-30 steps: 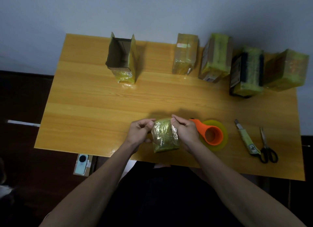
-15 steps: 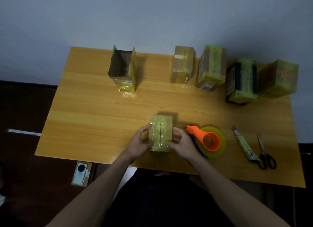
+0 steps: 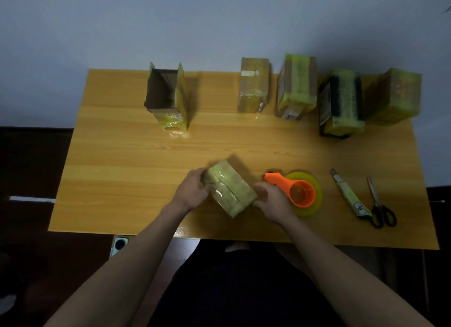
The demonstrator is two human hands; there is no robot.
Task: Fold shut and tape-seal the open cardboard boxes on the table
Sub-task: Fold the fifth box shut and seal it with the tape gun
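Your left hand [image 3: 192, 192] and right hand [image 3: 271, 199] grip box [image 3: 230, 191], flaps closed, seam untaped. Next: reach tape dispenser [image 3: 296, 192], seal seam.

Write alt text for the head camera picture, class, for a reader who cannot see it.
Two hands, left hand and right hand, grip a small taped box on a wooden table, beside an orange tape dispenser. At the back stand one open box and four sealed ones.

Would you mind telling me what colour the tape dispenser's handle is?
Orange; the tape dispenser shows clearly in the head view, on a yellow roll.
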